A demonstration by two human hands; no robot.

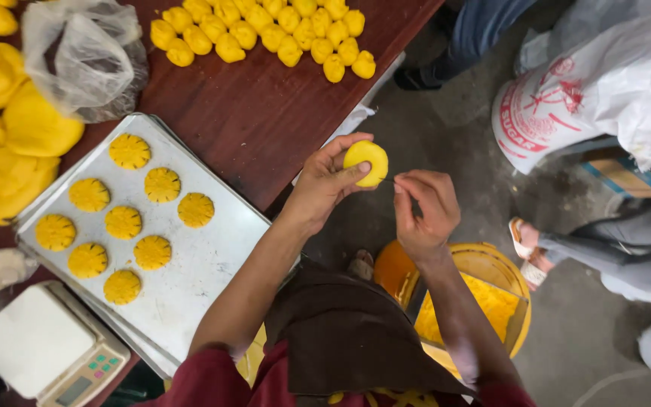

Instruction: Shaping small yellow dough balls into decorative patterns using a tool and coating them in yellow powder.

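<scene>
Dough ball: a smooth round yellow dough ball (pixel 365 163) sat off the near edge of the brown table (pixel 265 128), held out over the floor, right of the baking tray (pixel 212 264).
Left hand: the left hand (pixel 325 185) was curled around the dough ball from its left side, thumb across the lower front and fingertips (pixel 352 142) over the top — closed on it, a light cradle by the look of it.
Right hand: the right hand (pixel 425 211) was pinched shut on a thin pointed tool (pixel 387 179), its tip just touching the ball's lower right edge; what kind of tool, I couldn't tell.
Key relation: the ball lay left of the right hand, and the tool ran roughly level toward the ball from that side.
Long axis: none to speak of, the ball was round.
Nearer hand: the left, it had the ball; the right reached it only through the tool.
Tray: nine flattened, scored yellow discs (pixel 162 185) lay on the tray's far-left half, well apart from the ball.
Table far side: a cluster of plain yellow balls (pixel 265 34) sat beyond the tray.
Below the hands: a yellow bucket (pixel 484 260) stood right of the tray, under the right forearm.
</scene>
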